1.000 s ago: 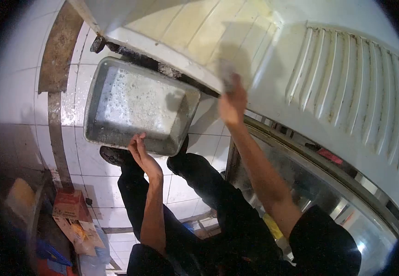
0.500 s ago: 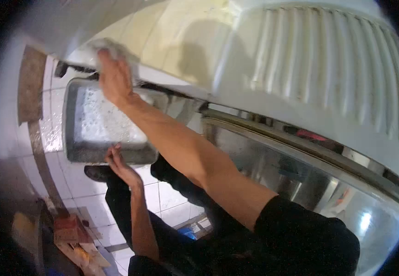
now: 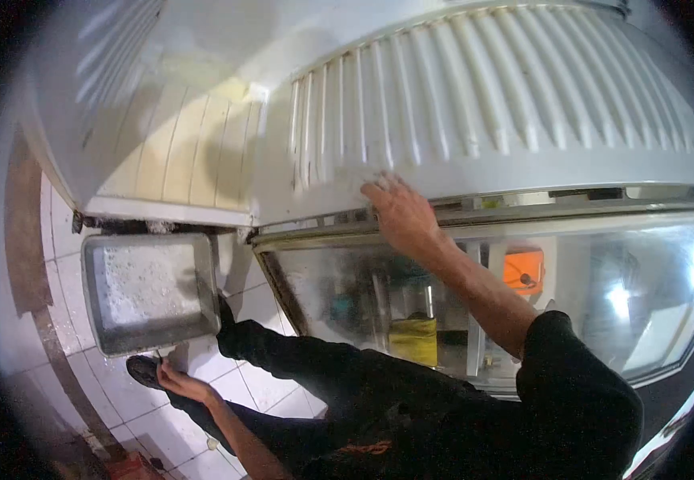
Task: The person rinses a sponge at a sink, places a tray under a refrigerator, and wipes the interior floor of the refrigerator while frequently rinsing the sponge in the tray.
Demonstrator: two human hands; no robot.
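My right hand (image 3: pixel 403 214) is at the lower border of a white ribbed panel (image 3: pixel 443 96), fingers curled over a pale, cloth-like wad (image 3: pixel 373 182), blurred and mostly hidden by them. Just below that hand runs the dark-edged top of a framed glass panel (image 3: pixel 347 280). At lower left, my left hand (image 3: pixel 183 386) is beside the near rim of a grey rectangular tub (image 3: pixel 211 280). Its fingers are loosely apart, and nothing shows in them. Sudsy, whitish liquid (image 3: pixel 151 276) lies in the tub.
Beyond the tub is a cream grooved surface (image 3: pixel 179 152) with a grimy lower edge. Behind the glass show a yellow item (image 3: pixel 413 340) and an orange item (image 3: pixel 523 270). My dark-trousered legs (image 3: pixel 283 348) and a shoe (image 3: pixel 144 370) are over white floor tiles (image 3: pixel 115 392).
My right hand has left the cream surface above the tub and moved right to the ribbed panel. The view has shifted right, and my left hand appears lower, below the tub's near rim.
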